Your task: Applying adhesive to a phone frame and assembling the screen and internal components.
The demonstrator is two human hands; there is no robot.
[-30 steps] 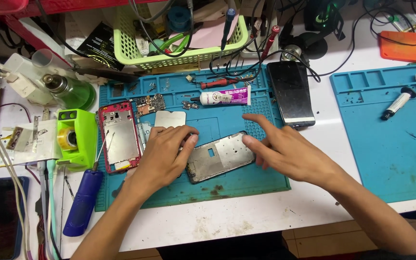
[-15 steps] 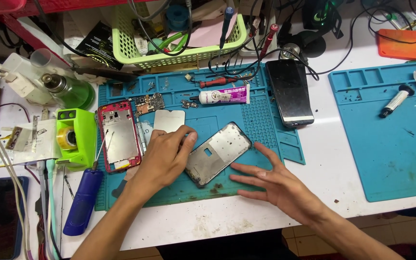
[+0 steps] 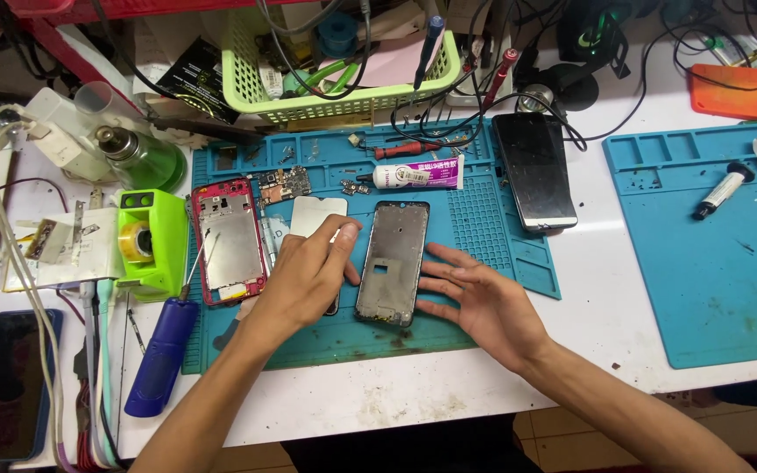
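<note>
Matt metal phone frame [image 3: 393,262]

Left hand [image 3: 308,276], right hand [image 3: 484,302]: flat, fingers spread

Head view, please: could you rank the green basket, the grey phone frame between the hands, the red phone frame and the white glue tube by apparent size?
1. Green basket, clearly largest.
2. Grey phone frame and red phone frame: they look alike, so no ranking.
3. White glue tube, smallest.

Left hand [image 3: 308,276] and right hand [image 3: 482,302] flank grey phone frame [image 3: 392,262] on blue mat [image 3: 484,228]; fingertip contact apparently both sides
</note>
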